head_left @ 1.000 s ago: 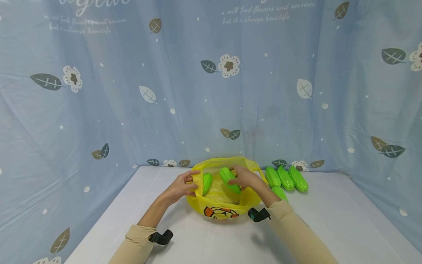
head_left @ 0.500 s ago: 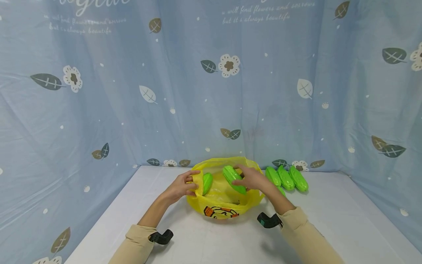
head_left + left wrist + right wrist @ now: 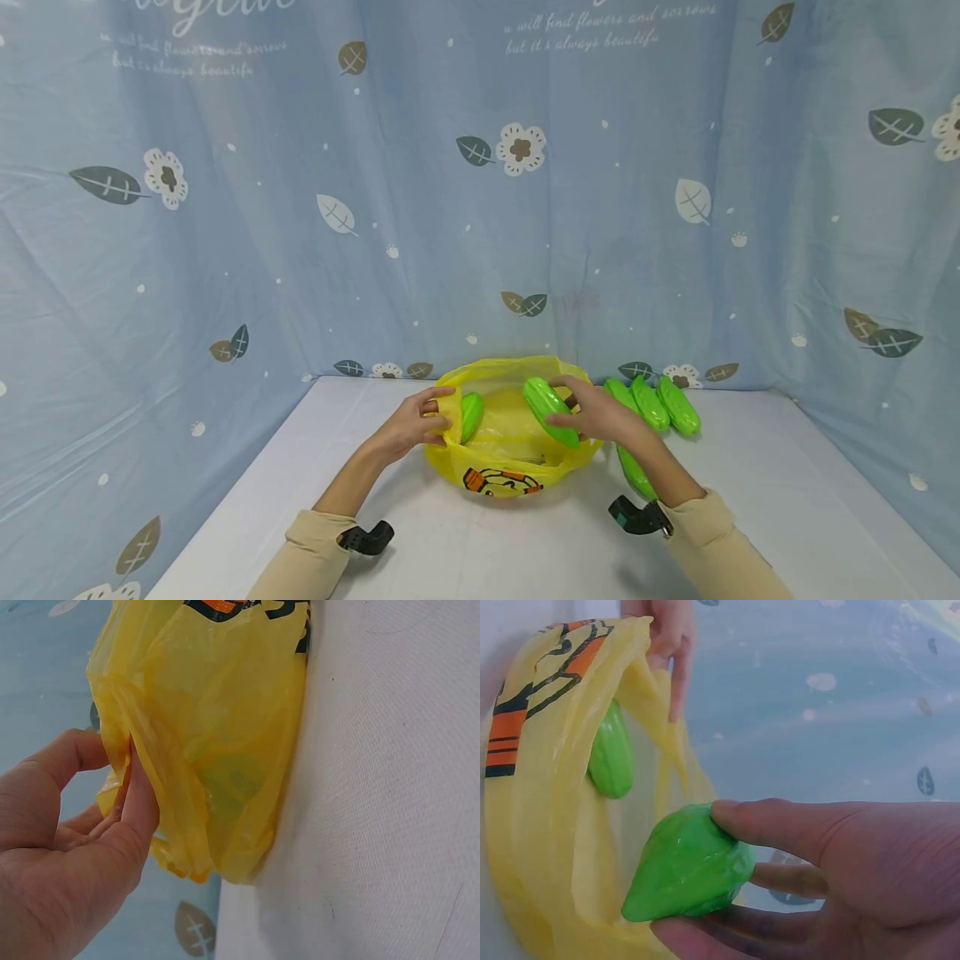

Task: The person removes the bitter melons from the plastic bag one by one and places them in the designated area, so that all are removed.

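A yellow plastic bag (image 3: 498,458) with a printed cartoon stands with its mouth spread. My left hand (image 3: 408,427) pinches the left edge of that mouth between thumb and fingers; the left wrist view shows the gathered film (image 3: 154,761) up close. Inside, toward the left, lies one green toy cucumber (image 3: 471,415). Over the right side of the opening, my right hand (image 3: 600,412) grips another green toy cucumber (image 3: 686,862), ridged and pointed at its end, thumb on one side and fingers on the other. It is tilted, its lower end toward the right.
To the right of the bag, several more green toy cucumbers lie on the white table (image 3: 765,483). Of these, the rightmost cucumber (image 3: 678,406) is in a row at the back, while a nearer cucumber (image 3: 635,473) is partly hidden by my right forearm. A blue patterned curtain (image 3: 420,250) hangs behind.
My right hand has moved right with its cucumber, from the middle of the bag's mouth to its right side. The left hand and the bag have stayed put.
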The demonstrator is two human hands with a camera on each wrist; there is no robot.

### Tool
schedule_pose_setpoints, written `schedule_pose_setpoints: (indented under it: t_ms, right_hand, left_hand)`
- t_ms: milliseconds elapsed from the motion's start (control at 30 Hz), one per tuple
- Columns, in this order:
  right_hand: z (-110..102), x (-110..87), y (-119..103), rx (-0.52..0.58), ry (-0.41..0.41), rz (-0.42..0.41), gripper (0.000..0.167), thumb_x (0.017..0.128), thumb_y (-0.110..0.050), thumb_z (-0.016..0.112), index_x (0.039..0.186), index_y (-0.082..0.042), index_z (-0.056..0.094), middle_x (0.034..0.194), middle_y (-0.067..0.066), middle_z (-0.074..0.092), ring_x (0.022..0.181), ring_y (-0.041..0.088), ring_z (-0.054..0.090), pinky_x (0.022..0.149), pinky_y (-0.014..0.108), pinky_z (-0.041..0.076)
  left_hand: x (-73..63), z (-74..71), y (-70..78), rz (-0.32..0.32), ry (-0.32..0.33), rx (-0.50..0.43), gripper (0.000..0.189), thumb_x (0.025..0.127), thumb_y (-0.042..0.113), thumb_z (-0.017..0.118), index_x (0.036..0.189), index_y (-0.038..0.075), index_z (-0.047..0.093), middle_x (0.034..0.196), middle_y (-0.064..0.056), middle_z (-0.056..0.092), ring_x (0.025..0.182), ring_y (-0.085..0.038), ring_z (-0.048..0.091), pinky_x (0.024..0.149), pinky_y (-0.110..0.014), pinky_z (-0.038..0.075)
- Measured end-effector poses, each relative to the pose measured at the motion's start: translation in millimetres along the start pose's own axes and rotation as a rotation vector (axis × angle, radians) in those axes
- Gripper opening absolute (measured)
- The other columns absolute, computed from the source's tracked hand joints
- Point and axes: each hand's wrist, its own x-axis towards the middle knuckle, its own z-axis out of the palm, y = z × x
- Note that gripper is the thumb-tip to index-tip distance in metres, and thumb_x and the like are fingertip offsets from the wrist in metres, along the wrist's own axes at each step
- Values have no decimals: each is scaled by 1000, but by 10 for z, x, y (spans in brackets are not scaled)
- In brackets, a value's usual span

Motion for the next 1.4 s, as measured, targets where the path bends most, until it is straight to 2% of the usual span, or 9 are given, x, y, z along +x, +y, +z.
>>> schedule_pose_setpoints:
  t_ms: [267,467,600,733,900,1267,1400]
  right_hand:
    - [-63,-139,102,29,1,-25,70,90,-28,71,148,-7,38,126,25,58,93,26,66,65,39,60]
    - [-134,-265,160,0,17,1,71,89,-32,71,148,-8,38,122,24,62,75,19,65,66,36,59]
    - [-192,-324,231,4,14,-14,72,91,-33,69,149,-7,35,122,25,60,68,20,63,65,36,57]
    - [-240,-371,308,4,21,-13,73,91,-33,69,149,-6,35,119,26,60,70,20,63,65,40,59]
    - [-294,-433,398,-12,34,9,74,90,-33,70,148,-5,35,117,26,61,73,18,64,64,37,60]
    - [-414,-576,513,-21,30,58,78,91,-35,69,150,-3,29,118,29,59,66,21,66,67,39,59]
    - [-444,-584,570,-6,34,60,80,90,-35,70,150,-1,29,119,33,57,75,23,68,65,39,61]
  left_hand:
    - [2,3,-3,-1,-2,0,65,89,7,65,149,13,40,130,-20,53,96,-20,63,77,-38,62]
    - [16,11,1,-2,-4,-5,64,89,7,65,148,13,41,129,-20,54,96,-20,63,77,-37,62]
    - [21,9,-3,-2,-4,-5,65,89,7,65,148,13,40,130,-20,53,96,-20,64,77,-37,62]
    - [25,9,-12,-5,-4,-1,65,89,7,66,149,13,40,131,-21,54,97,-20,64,77,-37,62]
    - [29,11,-17,-8,3,2,65,88,7,66,148,14,41,132,-21,54,99,-21,64,78,-38,62]
    - [25,12,-30,-16,10,5,65,88,7,67,147,15,42,130,-20,54,101,-22,64,78,-38,62]
    - [16,15,-24,-10,15,10,65,88,7,67,147,15,42,130,-20,54,101,-22,64,79,-39,62]
